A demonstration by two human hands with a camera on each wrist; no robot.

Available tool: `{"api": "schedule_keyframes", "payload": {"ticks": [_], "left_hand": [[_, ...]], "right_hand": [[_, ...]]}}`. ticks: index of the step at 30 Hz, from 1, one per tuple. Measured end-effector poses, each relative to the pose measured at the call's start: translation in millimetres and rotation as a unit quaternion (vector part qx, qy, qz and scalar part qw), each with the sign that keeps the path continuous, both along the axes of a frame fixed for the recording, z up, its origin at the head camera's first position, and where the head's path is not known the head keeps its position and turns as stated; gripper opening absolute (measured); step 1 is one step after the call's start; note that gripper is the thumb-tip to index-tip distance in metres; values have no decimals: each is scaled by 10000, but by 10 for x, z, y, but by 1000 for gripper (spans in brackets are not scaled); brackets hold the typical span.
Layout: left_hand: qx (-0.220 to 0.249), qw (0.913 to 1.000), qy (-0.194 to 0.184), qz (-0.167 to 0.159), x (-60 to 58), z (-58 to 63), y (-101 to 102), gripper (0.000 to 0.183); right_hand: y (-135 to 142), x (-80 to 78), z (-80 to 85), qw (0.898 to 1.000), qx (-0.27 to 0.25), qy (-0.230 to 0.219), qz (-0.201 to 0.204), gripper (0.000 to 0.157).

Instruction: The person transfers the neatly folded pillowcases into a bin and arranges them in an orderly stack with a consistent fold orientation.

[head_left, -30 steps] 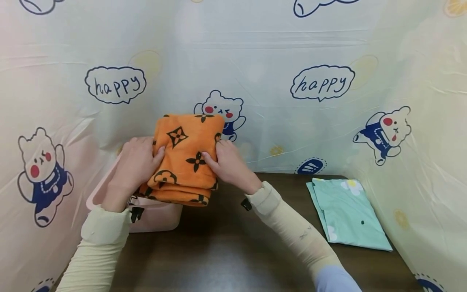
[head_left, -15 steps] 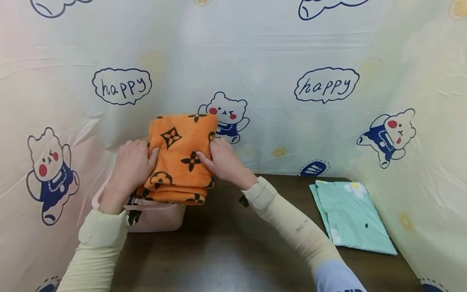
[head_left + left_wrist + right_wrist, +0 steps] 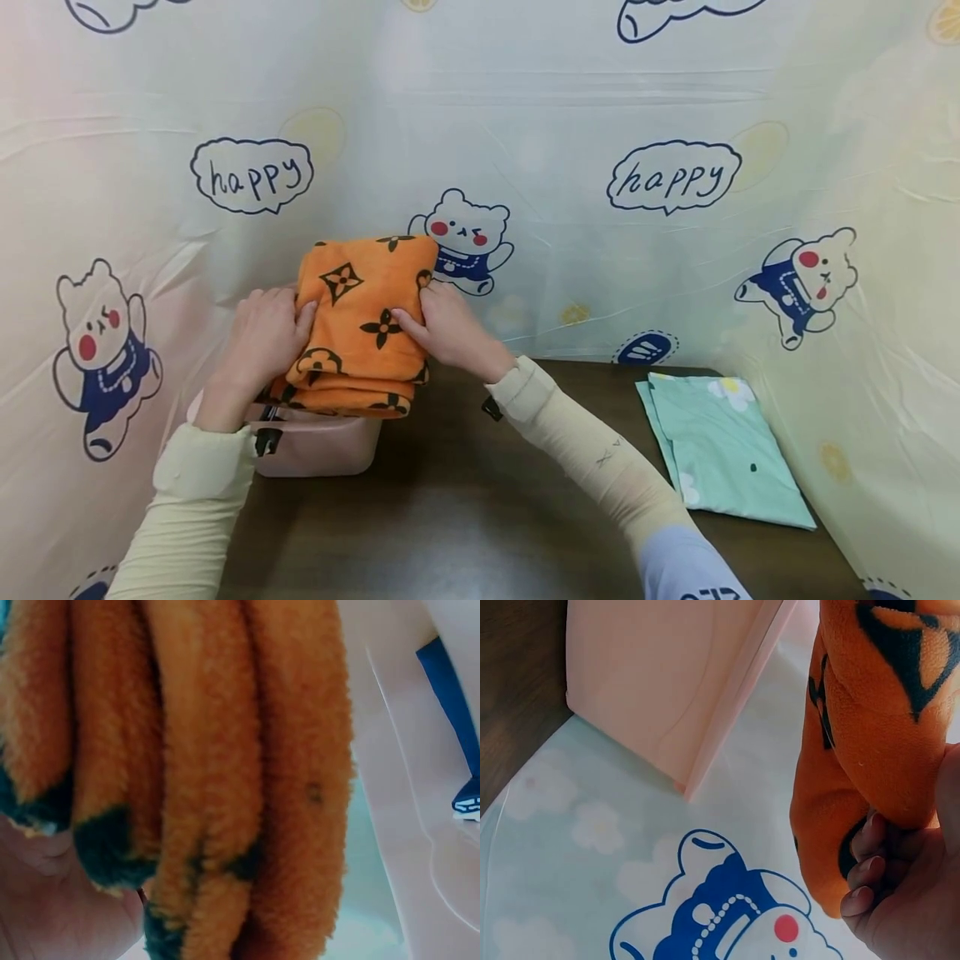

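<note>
A folded orange fleece cloth (image 3: 360, 325) with dark flower and diamond motifs is held up over the pink bin (image 3: 322, 446) at the table's left. My left hand (image 3: 262, 342) grips its left edge, thumb on the front face. On its right edge my right hand (image 3: 453, 329) has the same kind of hold, and the right wrist view shows those fingers (image 3: 866, 874) curled at the fold. Thick stacked layers of the cloth (image 3: 210, 765) fill much of the left wrist view. Cloth and left forearm hide most of the bin's opening.
A folded mint-green cloth (image 3: 727, 450) with white flowers lies on the right of the dark table (image 3: 480, 500). A printed curtain (image 3: 555, 167) with cartoon bears hangs behind and at both sides. The bin's wall (image 3: 652, 675) shows in the right wrist view.
Both hands have shifted the orange cloth a little to the left, over the bin. The grip looks the same. The head view has turned slightly; the mint-green cloth stays on the table.
</note>
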State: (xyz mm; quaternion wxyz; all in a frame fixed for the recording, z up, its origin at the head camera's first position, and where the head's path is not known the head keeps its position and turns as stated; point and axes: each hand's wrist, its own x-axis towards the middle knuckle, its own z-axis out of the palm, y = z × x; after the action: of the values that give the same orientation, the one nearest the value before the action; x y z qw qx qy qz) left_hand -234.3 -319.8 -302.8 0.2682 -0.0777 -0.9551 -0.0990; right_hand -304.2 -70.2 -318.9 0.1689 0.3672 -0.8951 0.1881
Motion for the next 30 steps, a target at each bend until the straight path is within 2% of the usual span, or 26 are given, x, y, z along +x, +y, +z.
{"api": "schedule_keyframes", "payload": {"ticks": [14, 22, 30], "left_hand": [[-162, 9994, -295, 72, -55, 24, -137, 36], [-134, 9992, -342, 158, -63, 12, -210, 39], [91, 9986, -528, 52, -62, 0, -280, 40]], "right_hand": [[-102, -38, -25, 10000, -9, -34, 51, 47], [-177, -31, -51, 9994, -201, -251, 144, 49], [-245, -23, -80, 9989, -308, -187, 285, 38]]}}
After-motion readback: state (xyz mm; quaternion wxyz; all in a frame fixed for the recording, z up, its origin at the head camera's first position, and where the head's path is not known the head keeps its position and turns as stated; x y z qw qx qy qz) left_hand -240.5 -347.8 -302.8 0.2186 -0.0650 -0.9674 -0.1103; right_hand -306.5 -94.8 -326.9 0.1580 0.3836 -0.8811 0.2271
